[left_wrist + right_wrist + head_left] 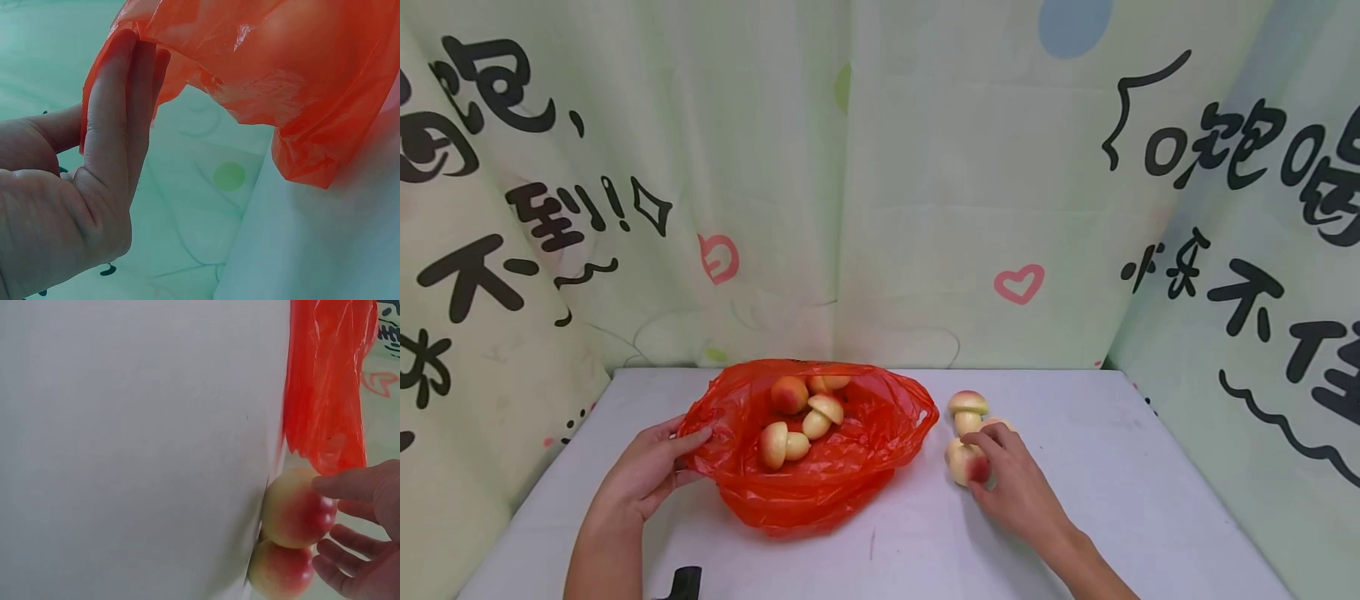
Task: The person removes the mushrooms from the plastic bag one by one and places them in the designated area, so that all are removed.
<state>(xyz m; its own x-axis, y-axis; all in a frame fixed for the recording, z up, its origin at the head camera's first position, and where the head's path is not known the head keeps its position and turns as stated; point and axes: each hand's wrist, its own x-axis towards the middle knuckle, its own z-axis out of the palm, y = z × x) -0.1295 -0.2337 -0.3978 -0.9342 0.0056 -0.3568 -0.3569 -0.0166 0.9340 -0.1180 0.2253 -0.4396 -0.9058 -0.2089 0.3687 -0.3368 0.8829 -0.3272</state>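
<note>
A red plastic bag (820, 504) lies open-mouthed on the table, several toy mushrooms (823, 410) with cream stems and reddish caps inside it. My left hand (651, 467) pinches the left side of its rim, thumb inside and fingers outside; the left wrist view shows the fingers (109, 112) straight behind the film. To the right of the bag, my right hand (1018, 483) has thumb and fingers about a round cream-and-red mushroom cap (297, 509). A second cap (281, 569) sits close beside it. Just behind stands another mushroom (967, 408), and one more is partly hidden by the hand.
The white tabletop (917, 550) ends at a pale curtain (917, 208) with black lettering and pink hearts, which closes in the back and both sides. A small black object (685, 582) shows at the near edge, left of centre.
</note>
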